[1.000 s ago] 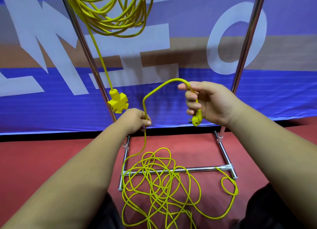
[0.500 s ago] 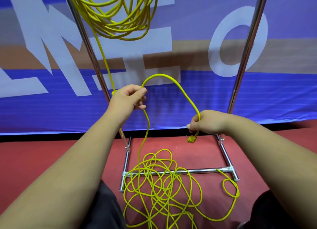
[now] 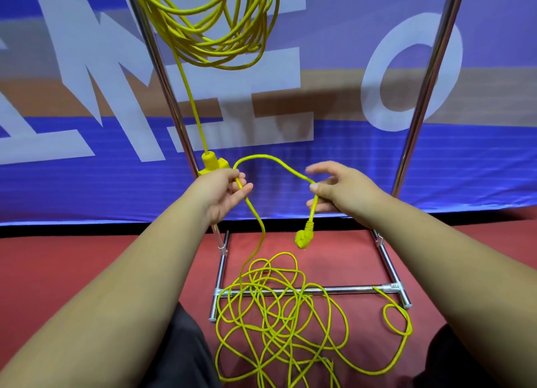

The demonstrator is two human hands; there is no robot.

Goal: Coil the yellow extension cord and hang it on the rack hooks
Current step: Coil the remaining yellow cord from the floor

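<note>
Between the two poles of the rack (image 3: 430,82), low before the blue banner (image 3: 348,161), holds up a short arch of the yellow extension cord (image 3: 261,157). Grips it with the left hand (image 3: 223,194), fingers curled round, just below the socket block (image 3: 211,163) of a second coil (image 3: 220,30) hanging above. Pinches it with the right hand (image 3: 345,194) between thumb and lower fingers only, upper fingers spread loose, and leaves the plug (image 3: 303,239) dangling underneath. Leaves nearly all the rest as a loose tangle on the red floor (image 3: 87,271), partly over the base bar (image 3: 348,289). Seems only to begin the coiling. Can pull crossing loops into a knot if drawn up quickly. Can snag a loop on the base bar. Can lose the plug end through so light a pinch. Can also catch the socket block and disturb the coil above.
</note>
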